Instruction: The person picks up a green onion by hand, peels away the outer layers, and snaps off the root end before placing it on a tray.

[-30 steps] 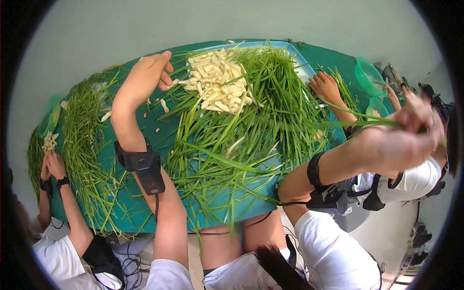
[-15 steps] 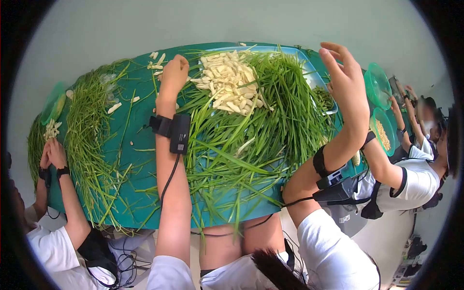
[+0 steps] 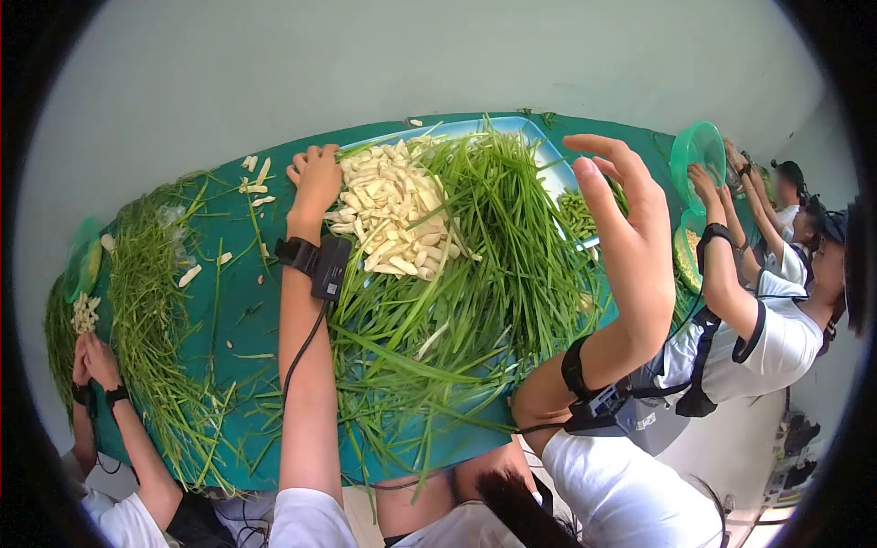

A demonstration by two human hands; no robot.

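Observation:
My left hand (image 3: 316, 179) is at the left end of a blue-and-white tray (image 3: 552, 173), its fingers apart and pointing down beside a heap of pale cut pieces (image 3: 402, 205). My right hand (image 3: 630, 215) is raised near the tray's right side, with thumb and fingers apart and nothing in them. Long thin green leaves (image 3: 521, 219), like garlic chives, cover much of the tray and spill over its near side. Short green pieces (image 3: 575, 215) lie at the tray's right end, partly behind my right hand.
On the green table (image 3: 219, 310), more long leaves (image 3: 151, 301) form a strip at left. A co-worker's hands (image 3: 96, 361) touch a small pale pile (image 3: 85, 313) there. At right, another person's hand reaches into a green basket (image 3: 699, 146); a second basket (image 3: 687, 247) holds yellowish bits.
The view has shifted, so the table sits lower. My left hand's fingers have gone from bunched to spread, near the tray's edge. A co-worker's hand at right now reaches into the green basket.

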